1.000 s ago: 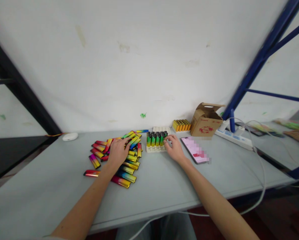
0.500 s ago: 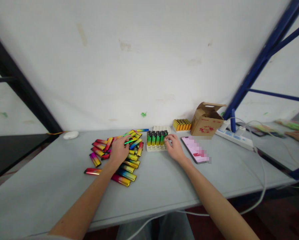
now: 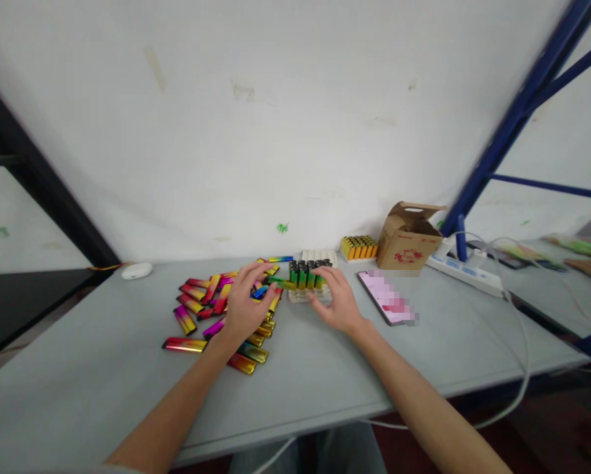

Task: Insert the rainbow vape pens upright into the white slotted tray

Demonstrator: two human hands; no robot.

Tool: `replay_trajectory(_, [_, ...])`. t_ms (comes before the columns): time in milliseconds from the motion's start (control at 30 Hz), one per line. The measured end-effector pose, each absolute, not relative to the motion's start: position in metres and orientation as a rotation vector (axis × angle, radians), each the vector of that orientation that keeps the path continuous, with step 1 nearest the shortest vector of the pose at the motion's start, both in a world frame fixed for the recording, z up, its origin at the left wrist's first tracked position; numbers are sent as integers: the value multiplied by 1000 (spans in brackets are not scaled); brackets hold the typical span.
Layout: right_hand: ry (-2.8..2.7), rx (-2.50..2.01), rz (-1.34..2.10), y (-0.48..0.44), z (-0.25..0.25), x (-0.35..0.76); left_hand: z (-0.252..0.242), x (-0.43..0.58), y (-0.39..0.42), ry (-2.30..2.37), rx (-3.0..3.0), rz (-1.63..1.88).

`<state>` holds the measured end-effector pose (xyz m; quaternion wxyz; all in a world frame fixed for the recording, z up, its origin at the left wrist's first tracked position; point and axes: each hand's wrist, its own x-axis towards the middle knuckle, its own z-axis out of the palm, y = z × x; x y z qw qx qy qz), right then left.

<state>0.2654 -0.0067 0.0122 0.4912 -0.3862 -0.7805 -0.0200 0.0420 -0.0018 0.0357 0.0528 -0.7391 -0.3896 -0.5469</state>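
**Left hand pinches one lighter next to the tray; right hand on the tray**

Left hand (image 3: 248, 301) is closed to a pinch, its fingertips on a slim green-and-yellow metallic lighter (image 3: 281, 284). The lighter lies about level, its far end just beside the white plastic slotted tray (image 3: 305, 295); motion blur hides whether they touch. Right hand (image 3: 337, 301) is half open, fingers curved over the tray's near right corner and thumb at its front edge. I can't tell whether it grips the tray or only rests there.

The tray holds upright green-yellow lighters with dark tops (image 3: 309, 272). Its back rows look unfilled, and the right hand hides part of it. The loose pile of rainbow-coloured metallic lighters (image 3: 203, 304) lies on the grey surface (image 3: 102, 375), partly covered by the left hand.

The flat smartphone with a pixelated pink screen (image 3: 387, 297) is right of the tray. Behind it are a block of yellow lighters (image 3: 358, 247) and an open brown cardboard box (image 3: 406, 237). The white power strip (image 3: 466, 270) is partly hidden behind the blue metal frame post (image 3: 517, 112). A small white oval object (image 3: 137, 270) by the wall is too small to identify. Both forearms are cut off at the bottom.
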Motion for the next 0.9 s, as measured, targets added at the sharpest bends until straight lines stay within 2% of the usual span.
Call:
replay_trajectory(267, [-2027,-833,4,-7,1,245,19,58,-9,-1150,-2480,-1857])
replay_trajectory(433, [-2005,-777,-39,-7,2,245,28,66,-18,-1070,-2489,-1743])
replay_trajectory(533, [-1953,-843,54,-7,2,247,32,65,-19,-1025,-2506,-1657])
replay_trajectory(667, [-1774,-1011,329,-5,4,250,30,57,-13,-1086,-2563,-1520])
replay_trajectory(900, [-1154,-954,1185,1,17,253,22,47,-1,-1190,-2485,-1428])
